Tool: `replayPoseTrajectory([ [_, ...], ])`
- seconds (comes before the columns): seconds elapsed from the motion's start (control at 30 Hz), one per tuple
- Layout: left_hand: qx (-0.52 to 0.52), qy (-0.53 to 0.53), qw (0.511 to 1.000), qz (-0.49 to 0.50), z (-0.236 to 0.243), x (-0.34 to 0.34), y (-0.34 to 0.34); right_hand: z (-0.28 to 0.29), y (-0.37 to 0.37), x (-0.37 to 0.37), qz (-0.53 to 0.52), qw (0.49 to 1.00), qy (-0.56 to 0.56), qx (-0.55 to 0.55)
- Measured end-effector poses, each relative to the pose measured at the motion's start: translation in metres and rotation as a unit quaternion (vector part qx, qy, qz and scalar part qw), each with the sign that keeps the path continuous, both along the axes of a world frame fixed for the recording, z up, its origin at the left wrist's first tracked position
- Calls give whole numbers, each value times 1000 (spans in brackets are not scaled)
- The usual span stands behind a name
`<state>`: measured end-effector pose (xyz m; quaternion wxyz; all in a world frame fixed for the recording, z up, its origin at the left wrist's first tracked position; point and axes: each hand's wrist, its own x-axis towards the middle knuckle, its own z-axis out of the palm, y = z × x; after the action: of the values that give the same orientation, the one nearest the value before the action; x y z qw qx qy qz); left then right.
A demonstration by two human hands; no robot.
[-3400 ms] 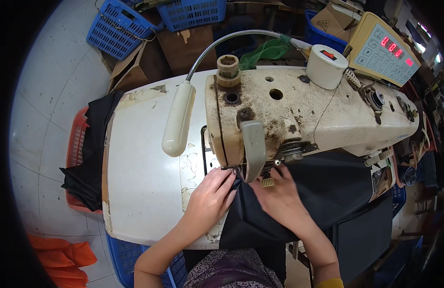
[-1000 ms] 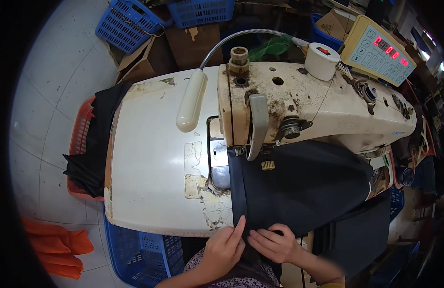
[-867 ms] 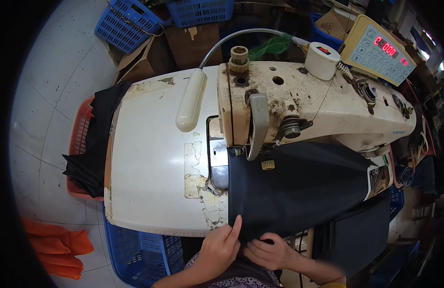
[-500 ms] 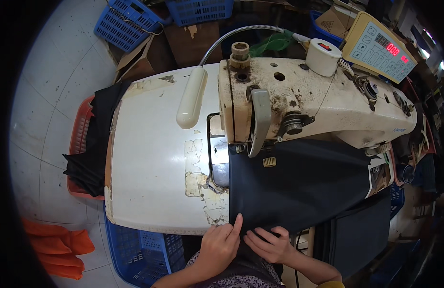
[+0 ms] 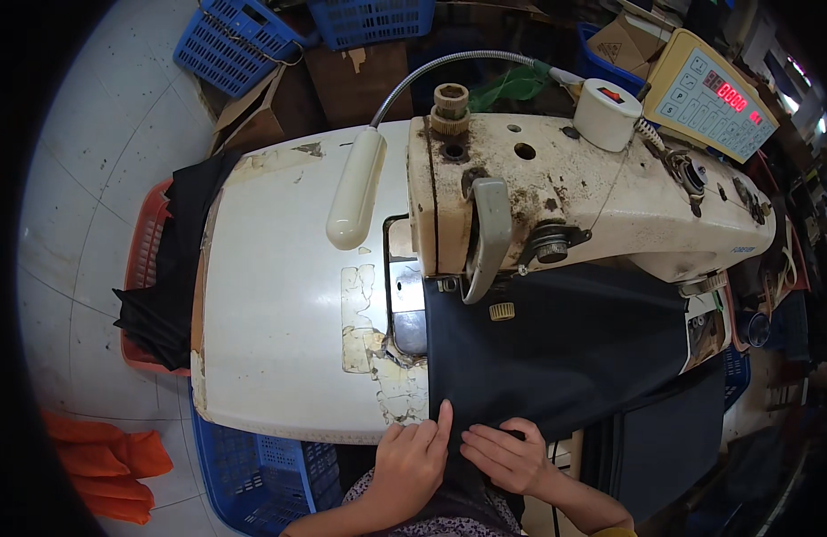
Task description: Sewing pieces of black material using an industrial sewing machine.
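Note:
A dark navy cloth (image 5: 556, 349) lies over the sewing machine (image 5: 556, 197) bed, its left edge running straight toward me from beneath the needle area. At the near left corner of the cloth, my left hand (image 5: 411, 470) pinches the edge, its index finger stretched along the fabric and the other fingers curled. Just to the right, my right hand (image 5: 510, 458) grips the near edge, fingers bent over it and close together. Both thumbs are largely hidden. The presser foot and needle are mostly hidden behind the machine head.
A white lamp (image 5: 358, 188) on a bendable neck hangs over the worn white table (image 5: 279, 304). A control panel (image 5: 713, 94) with red digits stands at back right. Blue baskets (image 5: 239, 49), a red basket (image 5: 145, 259) with black cloth and orange fabric (image 5: 105, 465) surround the table.
The right hand's fingers have drawn closer together on the cloth edge. The view has shifted slightly; the cloth itself has hardly moved.

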<state>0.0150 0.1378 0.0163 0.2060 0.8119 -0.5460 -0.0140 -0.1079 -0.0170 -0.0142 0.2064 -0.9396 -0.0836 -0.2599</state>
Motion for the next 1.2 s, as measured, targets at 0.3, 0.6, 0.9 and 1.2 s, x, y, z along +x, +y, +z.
replayPoseTrajectory([
  [0.3,21,-16,999,31,5,18,-21,5,-16,29,-19,1000,-5,18],
  [0.6,2,-38,999,38,2,44,-45,8,-33,56,-44,999,8,18],
  [0.9,-18,-47,998,36,-2,70,-64,7,-54,78,-43,998,30,45],
  [1.2,-33,89,992,78,21,66,-50,30,-53,71,-63,980,72,172],
])
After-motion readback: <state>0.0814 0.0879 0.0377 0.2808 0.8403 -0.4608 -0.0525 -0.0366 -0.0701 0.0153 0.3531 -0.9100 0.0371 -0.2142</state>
